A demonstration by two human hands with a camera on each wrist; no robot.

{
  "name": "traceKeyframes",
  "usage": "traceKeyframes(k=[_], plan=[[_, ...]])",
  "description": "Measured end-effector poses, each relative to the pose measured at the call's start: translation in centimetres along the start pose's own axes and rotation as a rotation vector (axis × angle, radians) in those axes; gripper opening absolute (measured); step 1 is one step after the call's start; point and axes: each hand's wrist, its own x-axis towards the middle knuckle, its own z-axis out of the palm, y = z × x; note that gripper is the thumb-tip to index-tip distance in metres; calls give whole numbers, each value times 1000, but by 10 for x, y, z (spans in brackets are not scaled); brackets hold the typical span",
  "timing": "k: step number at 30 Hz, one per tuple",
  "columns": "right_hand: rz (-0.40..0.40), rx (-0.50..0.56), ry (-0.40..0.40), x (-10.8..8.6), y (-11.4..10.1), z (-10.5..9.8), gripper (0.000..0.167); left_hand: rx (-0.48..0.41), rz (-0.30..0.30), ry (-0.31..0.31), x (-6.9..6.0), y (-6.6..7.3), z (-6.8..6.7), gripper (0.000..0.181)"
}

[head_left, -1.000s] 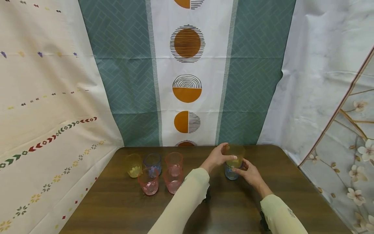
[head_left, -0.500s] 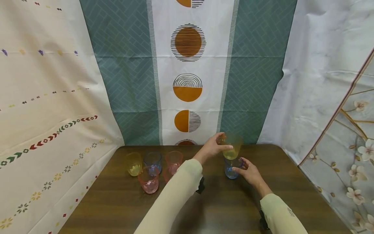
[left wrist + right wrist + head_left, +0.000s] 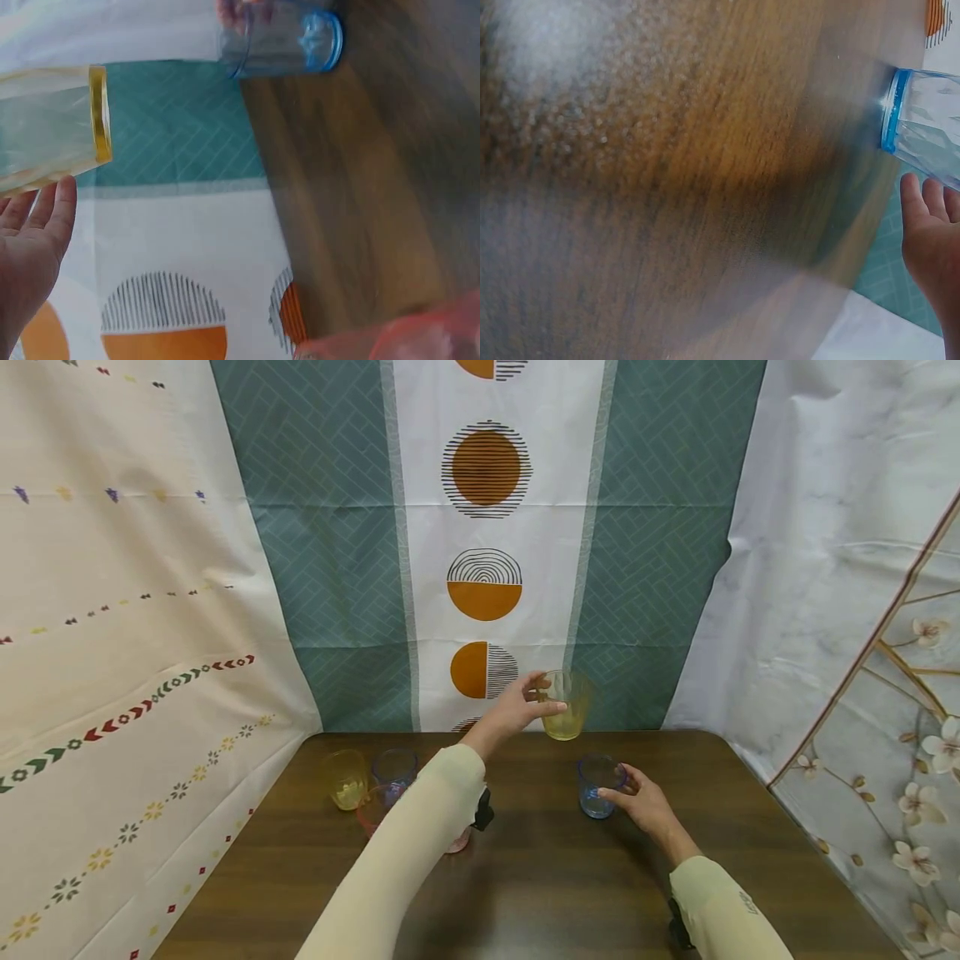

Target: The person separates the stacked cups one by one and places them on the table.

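Up in front of the hanging cloth, my left hand [image 3: 523, 703] holds a clear yellow drinking glass [image 3: 567, 714] between thumb and fingers, above the table. The left wrist view shows the yellow glass [image 3: 52, 124] with my left fingertips along its side. Lower and to the right, a blue glass [image 3: 595, 797] stands upright on the table. My right hand [image 3: 647, 803] grips that blue glass from its right side, thumb in front. In the right wrist view, the blue glass [image 3: 930, 124] shows its thick base, with the fingers of my right hand [image 3: 934, 232] against it.
On the left of the wooden table [image 3: 555, 877] stand another yellow glass [image 3: 347, 789], another blue glass [image 3: 392, 768] and pink glasses [image 3: 367, 817], partly hidden by my left sleeve [image 3: 420, 827]. Patterned cloths [image 3: 652, 568] hang behind the table and at both sides.
My left hand has lifted the yellow glass up out of the blue glass and carried it left. My right hand has stayed at the blue glass.
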Motion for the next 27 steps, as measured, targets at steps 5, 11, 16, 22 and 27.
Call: traceKeyframes(k=[5, 11, 16, 22, 27], plan=[[-3, 8, 3, 2, 1, 0, 91, 39, 8, 25, -7, 2, -27, 79], [-7, -30, 3, 2, 3, -1, 92, 74, -6, 56, -22, 9, -54, 77], [-12, -54, 9, 2, 4, -1, 91, 70, -30, 76, -32, 7, -78, 77], [-21, -62, 10, 3, 3, 0, 89, 76, -61, 103, -44, -2, -104, 79], [-19, -57, 15, 3, 4, 0, 90, 89, -73, 112, -58, -2, -124, 82]])
